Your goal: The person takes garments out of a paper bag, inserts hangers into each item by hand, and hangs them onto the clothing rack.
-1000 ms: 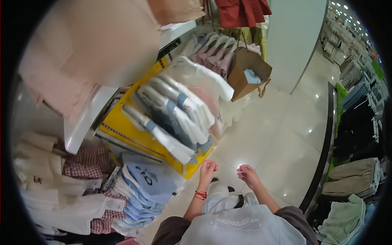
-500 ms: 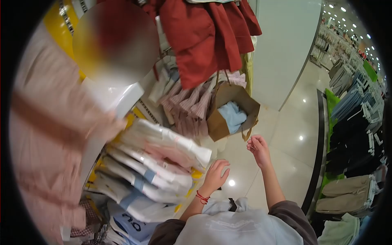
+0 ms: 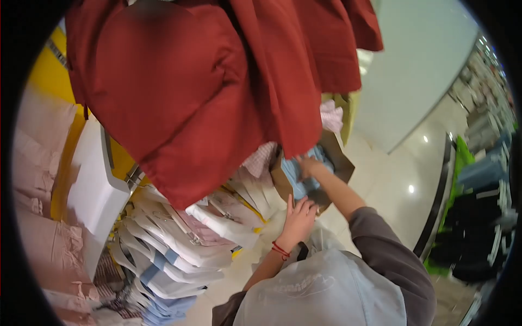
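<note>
A brown paper bag (image 3: 341, 163) stands open below the hanging red garments, with a light blue cloth (image 3: 305, 187) inside it. My right hand (image 3: 311, 167) reaches down into the bag, its fingers closed on the blue cloth; the fingertips are partly lost in the folds. At the bag's near edge is my left hand (image 3: 298, 221), with a red string bracelet at the wrist. Its fingers are spread and appear to touch the rim.
Large red garments (image 3: 217, 98) hang in front and overlap the bag's far left side. White and pink clothes on hangers (image 3: 179, 233) fill the lower left. A white pillar (image 3: 418, 60) rises at upper right, and racks of dark clothes (image 3: 462, 233) line the right.
My right hand has gone from beside the bag into it, onto the blue cloth. My left hand has come to the bag's near edge. The view has moved closer to the red garments.
</note>
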A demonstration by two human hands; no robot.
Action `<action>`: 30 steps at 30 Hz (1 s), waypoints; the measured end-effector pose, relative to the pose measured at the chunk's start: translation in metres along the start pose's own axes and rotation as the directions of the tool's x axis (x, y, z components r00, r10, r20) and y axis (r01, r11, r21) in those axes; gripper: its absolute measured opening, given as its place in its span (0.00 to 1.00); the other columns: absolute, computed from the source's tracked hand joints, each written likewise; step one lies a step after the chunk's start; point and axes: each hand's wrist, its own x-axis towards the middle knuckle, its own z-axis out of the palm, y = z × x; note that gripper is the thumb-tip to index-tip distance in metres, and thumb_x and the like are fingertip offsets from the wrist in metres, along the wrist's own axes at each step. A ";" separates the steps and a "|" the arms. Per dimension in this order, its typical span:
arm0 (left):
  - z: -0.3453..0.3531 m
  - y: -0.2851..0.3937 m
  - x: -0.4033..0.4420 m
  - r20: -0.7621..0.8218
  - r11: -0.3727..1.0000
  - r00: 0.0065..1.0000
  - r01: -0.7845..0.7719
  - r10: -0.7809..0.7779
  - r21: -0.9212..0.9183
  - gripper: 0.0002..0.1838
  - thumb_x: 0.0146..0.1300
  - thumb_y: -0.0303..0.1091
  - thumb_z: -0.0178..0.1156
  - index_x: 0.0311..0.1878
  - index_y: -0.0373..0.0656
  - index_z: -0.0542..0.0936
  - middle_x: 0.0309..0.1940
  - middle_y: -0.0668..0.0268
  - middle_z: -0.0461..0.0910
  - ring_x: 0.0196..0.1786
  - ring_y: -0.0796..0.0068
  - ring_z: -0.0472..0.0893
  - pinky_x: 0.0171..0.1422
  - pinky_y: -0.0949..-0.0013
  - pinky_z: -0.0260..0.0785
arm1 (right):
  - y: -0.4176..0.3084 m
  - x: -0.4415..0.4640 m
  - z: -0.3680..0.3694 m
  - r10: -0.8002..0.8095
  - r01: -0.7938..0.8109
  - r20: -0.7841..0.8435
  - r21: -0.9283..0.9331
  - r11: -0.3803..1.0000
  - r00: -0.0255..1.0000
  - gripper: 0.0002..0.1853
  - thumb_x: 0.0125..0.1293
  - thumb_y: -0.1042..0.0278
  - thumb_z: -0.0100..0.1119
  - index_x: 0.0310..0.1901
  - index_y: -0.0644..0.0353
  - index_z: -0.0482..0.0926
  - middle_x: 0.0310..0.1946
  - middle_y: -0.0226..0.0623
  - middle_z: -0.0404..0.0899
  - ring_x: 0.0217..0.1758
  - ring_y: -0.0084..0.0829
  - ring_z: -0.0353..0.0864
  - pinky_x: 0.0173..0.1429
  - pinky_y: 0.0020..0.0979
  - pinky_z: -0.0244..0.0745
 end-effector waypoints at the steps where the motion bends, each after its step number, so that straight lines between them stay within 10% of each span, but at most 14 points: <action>1: 0.008 0.001 0.005 -0.097 1.000 0.995 0.013 -0.011 0.023 0.13 0.54 0.32 0.58 0.44 0.47 0.76 0.42 0.68 0.73 0.53 0.67 0.70 0.69 0.44 0.45 | 0.001 0.005 0.014 -0.030 0.030 0.007 -0.054 0.998 1.000 0.43 0.46 0.58 0.68 0.64 0.43 0.55 0.59 0.51 0.63 0.60 0.50 0.66 0.58 0.45 0.66; 6: 0.026 0.002 0.023 -0.154 0.979 0.968 0.204 -0.198 0.026 0.08 0.53 0.32 0.58 0.38 0.47 0.78 0.31 0.70 0.74 0.41 0.71 0.74 0.70 0.48 0.48 | 0.036 0.071 0.081 -0.232 0.233 -0.040 0.029 0.972 0.972 0.25 0.57 0.71 0.47 0.59 0.50 0.64 0.43 0.49 0.78 0.44 0.45 0.80 0.47 0.41 0.75; 9: 0.028 0.016 0.026 -0.235 0.960 0.934 0.280 -0.268 0.019 0.06 0.52 0.31 0.58 0.35 0.47 0.78 0.29 0.70 0.74 0.38 0.72 0.74 0.68 0.53 0.52 | 0.034 0.056 0.036 -0.355 0.359 0.065 -0.074 0.930 0.933 0.15 0.53 0.73 0.49 0.44 0.59 0.75 0.36 0.50 0.79 0.40 0.46 0.80 0.43 0.43 0.76; 15: 0.027 0.016 0.029 -0.289 0.907 0.870 0.421 -0.400 0.012 0.06 0.53 0.32 0.59 0.35 0.46 0.76 0.29 0.70 0.75 0.38 0.69 0.75 0.68 0.52 0.53 | 0.044 -0.004 -0.065 -0.560 0.622 -0.296 0.189 0.760 0.774 0.14 0.50 0.74 0.50 0.42 0.59 0.71 0.29 0.54 0.77 0.36 0.54 0.77 0.41 0.48 0.72; 19: 0.013 0.022 0.032 -0.228 0.858 0.839 0.513 -0.494 0.032 0.15 0.53 0.35 0.61 0.43 0.43 0.75 0.32 0.65 0.77 0.43 0.64 0.76 0.69 0.50 0.49 | 0.066 -0.074 -0.122 -0.485 0.680 -0.484 0.423 0.599 0.728 0.13 0.51 0.77 0.53 0.40 0.60 0.68 0.29 0.53 0.76 0.36 0.56 0.74 0.41 0.44 0.70; 22: -0.008 0.050 0.037 -0.436 0.814 0.736 0.580 -0.518 0.013 0.28 0.48 0.48 0.65 0.49 0.42 0.73 0.36 0.60 0.77 0.44 0.59 0.75 0.70 0.49 0.44 | 0.095 -0.114 -0.125 -0.397 0.738 -0.633 0.471 0.484 0.664 0.13 0.53 0.75 0.54 0.41 0.62 0.67 0.33 0.41 0.73 0.38 0.38 0.75 0.43 0.33 0.68; 25: -0.038 0.077 0.032 -0.239 0.854 0.857 0.345 -0.456 -0.390 0.30 0.46 0.49 0.65 0.49 0.40 0.73 0.37 0.59 0.76 0.45 0.57 0.75 0.69 0.50 0.47 | 0.125 -0.152 -0.094 -0.195 0.823 -0.805 0.512 0.247 0.560 0.13 0.56 0.67 0.57 0.41 0.60 0.68 0.34 0.34 0.73 0.40 0.29 0.72 0.45 0.32 0.67; 30: -0.071 0.101 0.022 -0.262 0.751 0.886 0.132 -0.382 -0.647 0.28 0.46 0.47 0.65 0.48 0.40 0.74 0.37 0.59 0.76 0.45 0.56 0.75 0.66 0.51 0.50 | 0.092 -0.197 -0.114 -0.875 0.914 -0.456 0.405 -0.040 0.164 0.20 0.45 0.69 0.59 0.45 0.54 0.74 0.32 0.35 0.78 0.36 0.36 0.77 0.42 0.34 0.70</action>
